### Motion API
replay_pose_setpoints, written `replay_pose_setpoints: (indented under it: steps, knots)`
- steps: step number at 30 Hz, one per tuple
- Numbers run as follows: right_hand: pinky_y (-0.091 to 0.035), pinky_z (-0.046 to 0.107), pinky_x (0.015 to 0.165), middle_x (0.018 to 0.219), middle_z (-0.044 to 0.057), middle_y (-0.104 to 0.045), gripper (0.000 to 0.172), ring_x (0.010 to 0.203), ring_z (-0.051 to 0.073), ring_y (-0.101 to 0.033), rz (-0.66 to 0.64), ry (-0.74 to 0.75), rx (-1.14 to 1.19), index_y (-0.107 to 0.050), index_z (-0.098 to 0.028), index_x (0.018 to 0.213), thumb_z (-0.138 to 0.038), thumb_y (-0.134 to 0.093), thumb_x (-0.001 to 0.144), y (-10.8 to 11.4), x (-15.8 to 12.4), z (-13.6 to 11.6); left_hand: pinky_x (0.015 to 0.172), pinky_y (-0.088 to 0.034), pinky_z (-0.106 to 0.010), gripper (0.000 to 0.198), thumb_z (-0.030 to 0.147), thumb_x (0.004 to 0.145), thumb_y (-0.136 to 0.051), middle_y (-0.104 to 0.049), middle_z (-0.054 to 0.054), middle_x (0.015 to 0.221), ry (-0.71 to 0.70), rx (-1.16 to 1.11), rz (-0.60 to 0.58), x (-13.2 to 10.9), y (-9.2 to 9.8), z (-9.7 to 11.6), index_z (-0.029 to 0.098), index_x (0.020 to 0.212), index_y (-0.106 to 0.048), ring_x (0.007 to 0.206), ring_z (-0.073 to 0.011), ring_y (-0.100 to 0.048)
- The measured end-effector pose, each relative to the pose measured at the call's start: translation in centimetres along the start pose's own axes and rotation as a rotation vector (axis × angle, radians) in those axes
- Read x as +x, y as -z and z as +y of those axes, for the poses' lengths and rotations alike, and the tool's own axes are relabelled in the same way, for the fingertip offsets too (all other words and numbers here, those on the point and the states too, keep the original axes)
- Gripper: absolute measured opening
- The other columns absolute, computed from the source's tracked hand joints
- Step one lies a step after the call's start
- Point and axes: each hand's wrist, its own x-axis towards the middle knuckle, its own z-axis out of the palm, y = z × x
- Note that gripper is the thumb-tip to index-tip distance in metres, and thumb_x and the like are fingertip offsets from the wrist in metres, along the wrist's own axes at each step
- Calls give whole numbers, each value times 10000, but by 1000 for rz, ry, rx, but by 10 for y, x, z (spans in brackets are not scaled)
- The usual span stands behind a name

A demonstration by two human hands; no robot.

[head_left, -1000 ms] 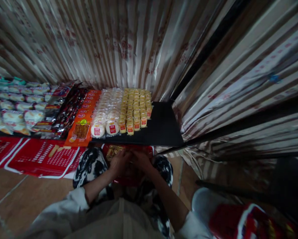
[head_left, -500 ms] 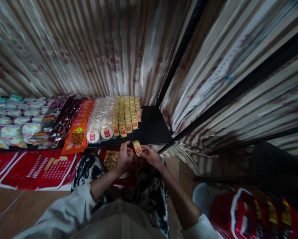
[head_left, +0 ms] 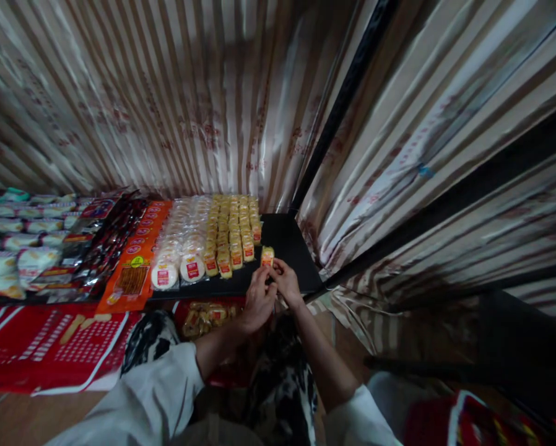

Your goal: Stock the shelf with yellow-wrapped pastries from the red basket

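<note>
A small yellow snack packet [head_left: 267, 254] with an orange-red label stands upright over the shelf's front edge, pinched from below by both hands. My left hand [head_left: 258, 298] has its fingers closed at the packet's lower left. My right hand [head_left: 285, 282] grips its lower right side, thumb and fingers together. Just left of it, rows of matching yellow packets [head_left: 231, 238] sit on the black shelf [head_left: 282, 238]. Below my left forearm, a red bag [head_left: 180, 308] holds more wrapped yellow pieces [head_left: 206, 317], partly hidden by my arm.
Round white wrapped crackers [head_left: 192, 267], an orange snack bag [head_left: 134, 266], dark packets [head_left: 108, 248] and white packs [head_left: 18, 248] line the shelf leftward. A striped curtain [head_left: 166, 93] hangs behind. Black poles [head_left: 343, 105] rise at right. A red printed bag [head_left: 50, 347] hangs below the shelf.
The packet has moved right and up against the shelf. My left hand has come across to join my right hand at it. The view has shifted slightly.
</note>
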Motion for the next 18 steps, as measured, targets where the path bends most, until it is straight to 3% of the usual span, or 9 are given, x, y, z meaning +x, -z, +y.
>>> replay_pose_setpoints:
  steps: [4, 8, 18]
  knots:
    - [-482, 222, 592, 848, 15, -670, 328, 632, 119, -585, 17, -4, -52, -613, -204, 1014, -314, -544, 713, -10, 34, -2, 1038, -382, -307, 467, 156, 794, -439, -385, -107, 1404, 85, -22, -6, 31, -12, 3, 152, 1261, -459, 1305, -184, -349]
    - [-489, 214, 619, 864, 7, -682, 320, 693, 129, -611, -2, -2, -127, -617, -225, 1016, -268, -551, 706, -20, 56, -7, 1135, -219, -321, 542, 152, 780, -452, -324, -112, 1447, 162, 5, 0, 53, -19, -1, 122, 1318, -398, 1345, -185, -280]
    - [-503, 241, 677, 1005, 30, -654, 425, 738, 125, -616, -65, 23, -197, -524, -233, 1164, -342, -546, 755, -26, 71, -10, 1157, -139, -383, 560, 193, 821, -404, -219, -114, 1489, 155, 13, -28, 72, -28, -26, 123, 1366, -298, 1379, -196, -180]
